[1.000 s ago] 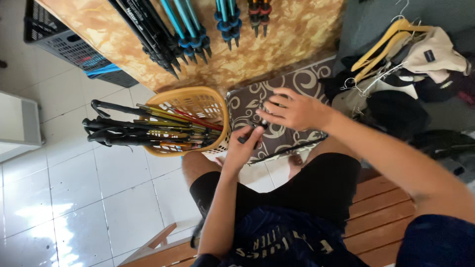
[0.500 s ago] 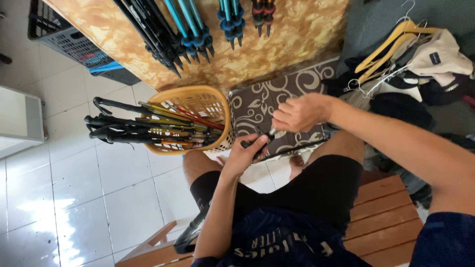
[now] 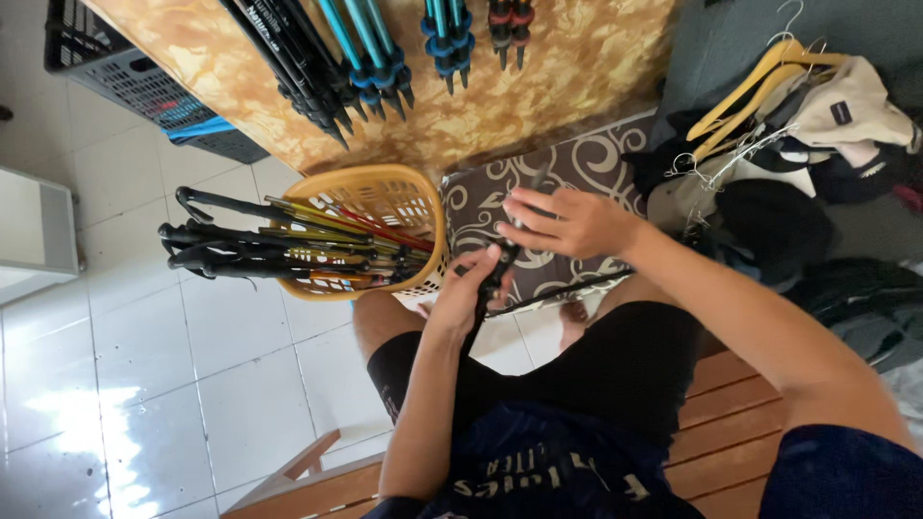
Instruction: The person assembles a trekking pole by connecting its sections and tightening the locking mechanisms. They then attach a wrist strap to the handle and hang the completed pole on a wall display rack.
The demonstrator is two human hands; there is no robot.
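Left hand (image 3: 471, 293) grips the upper section of a slim black trekking pole (image 3: 498, 274); right hand (image 3: 567, 223), fingers half spread, pinches its top end. The pole's long axis runs from the lap up toward the brown patterned cushion (image 3: 577, 173), slightly tilted; its lower part merges with the black shorts and is hard to trace. Beside the left hand stands a yellow woven plastic basket (image 3: 385, 192) of folded poles. A wooden slatted bench (image 3: 731, 432) carries the sitter.
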